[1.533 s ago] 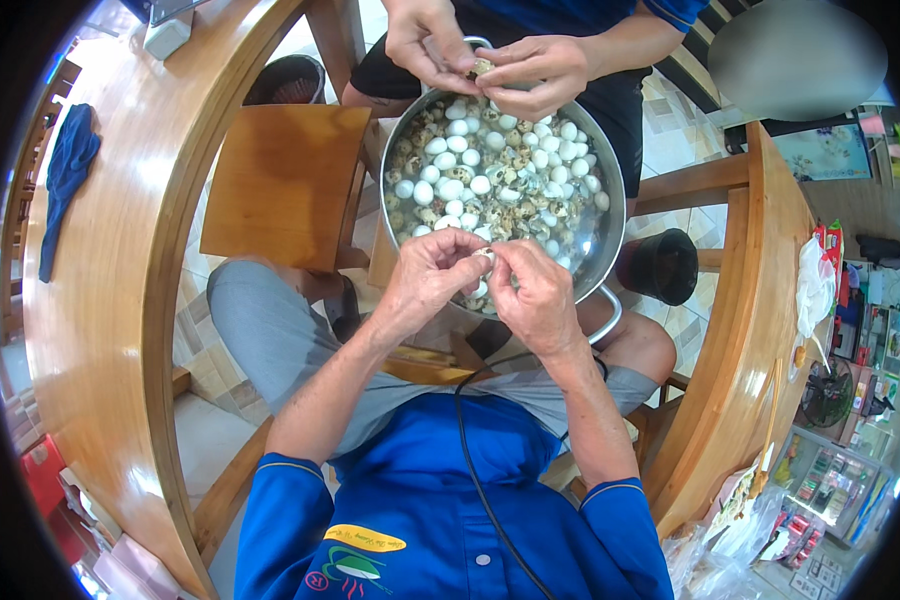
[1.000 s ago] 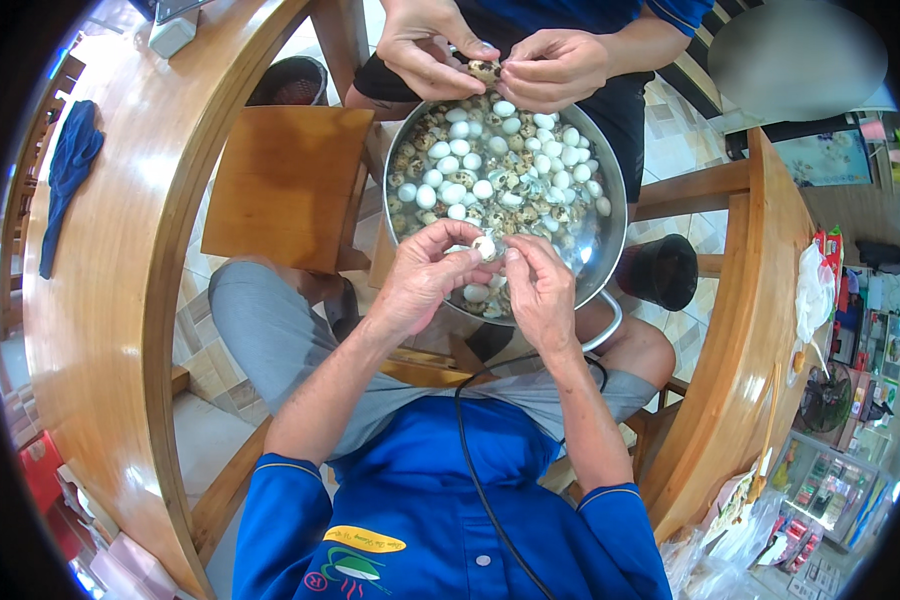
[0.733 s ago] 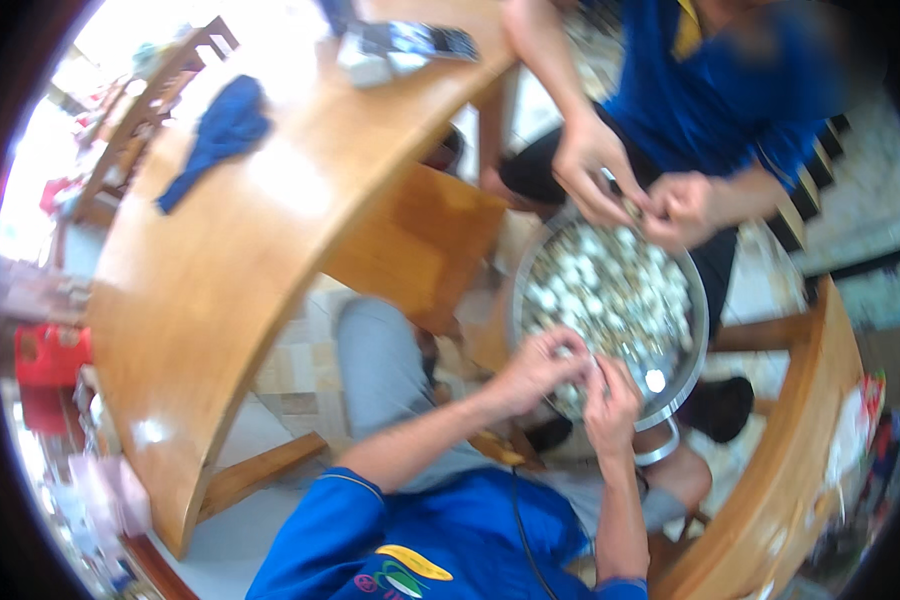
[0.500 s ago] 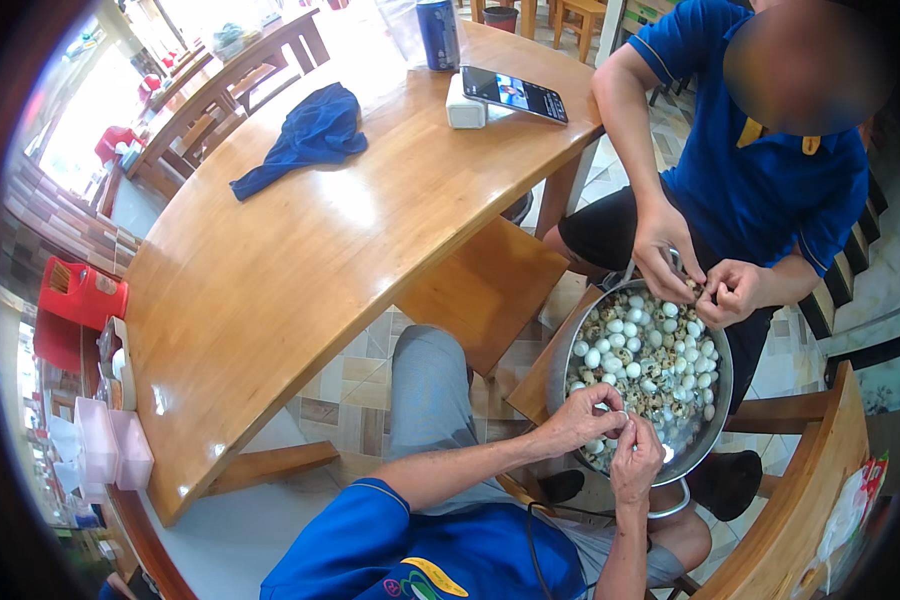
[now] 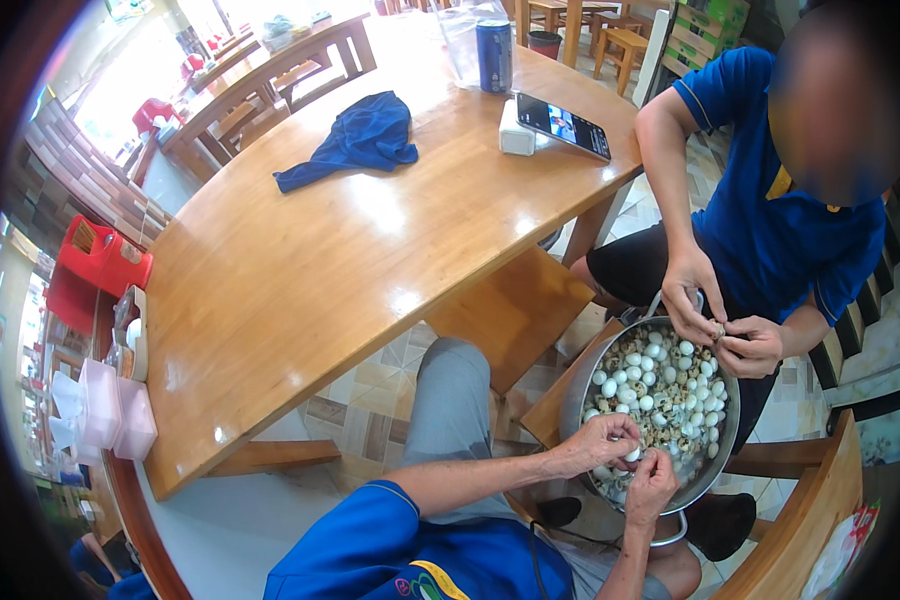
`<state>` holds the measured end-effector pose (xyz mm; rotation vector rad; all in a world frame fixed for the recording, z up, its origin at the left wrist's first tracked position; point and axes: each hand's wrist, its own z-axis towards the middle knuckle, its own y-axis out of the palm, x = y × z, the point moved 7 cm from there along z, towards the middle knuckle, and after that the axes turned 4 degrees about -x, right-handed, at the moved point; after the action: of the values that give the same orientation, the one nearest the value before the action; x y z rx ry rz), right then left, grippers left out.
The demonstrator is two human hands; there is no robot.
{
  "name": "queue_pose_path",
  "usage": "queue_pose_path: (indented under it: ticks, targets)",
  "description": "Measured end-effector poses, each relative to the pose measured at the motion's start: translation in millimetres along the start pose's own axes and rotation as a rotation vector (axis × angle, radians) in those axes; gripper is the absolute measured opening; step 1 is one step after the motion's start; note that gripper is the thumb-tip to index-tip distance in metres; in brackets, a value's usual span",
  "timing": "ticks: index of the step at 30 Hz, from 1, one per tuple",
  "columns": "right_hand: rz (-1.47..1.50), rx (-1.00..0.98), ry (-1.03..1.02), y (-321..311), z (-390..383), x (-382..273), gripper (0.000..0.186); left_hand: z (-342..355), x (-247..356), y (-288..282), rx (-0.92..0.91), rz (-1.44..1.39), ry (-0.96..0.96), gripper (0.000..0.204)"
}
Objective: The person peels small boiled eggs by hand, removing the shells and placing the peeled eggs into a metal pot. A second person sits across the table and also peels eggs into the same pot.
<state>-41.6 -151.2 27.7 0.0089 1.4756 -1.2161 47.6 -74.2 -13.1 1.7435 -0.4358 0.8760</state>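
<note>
A small white peeled quail egg (image 5: 632, 455) shows between the fingertips of my two hands. My left hand (image 5: 598, 446) pinches it from the left, fingers curled. My right hand (image 5: 652, 484) meets it from the lower right, thumb and fingers closed together at the egg. Both are over the near side of a wide metal pot (image 5: 727, 447) with two handles. Inside lie many white peeled eggs (image 5: 627, 395) mixed with speckled brown shells and eggs (image 5: 610, 362). Across the pot, another person's hands (image 5: 722, 335) hold a small speckled egg.
A wooden table (image 5: 300, 270) stands to the left, bearing a blue cloth (image 5: 360, 140), a blue can (image 5: 494, 58) and a phone (image 5: 567, 128) propped on a white holder (image 5: 516, 130). A wooden stool (image 5: 515, 315) and chair (image 5: 810, 510) flank the pot.
The whole view has shifted, so table and pot sit lower in it. White egg now shows more plainly between my fingers. The other person's hands have drawn together around their egg.
</note>
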Motion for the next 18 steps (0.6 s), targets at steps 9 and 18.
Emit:
queue_pose_path:
  ticks: [9,18]
  targets:
    - [-0.011,-0.136,-0.043,2.2,-0.2,8.7,0.017,2.5,-7.7,-7.3,0.046,0.039,-0.091,0.017]
    - [0.246,-0.101,0.154,5.2,-3.8,2.7,0.014,2.4,-5.4,-5.2,0.022,0.093,-0.043,0.017]
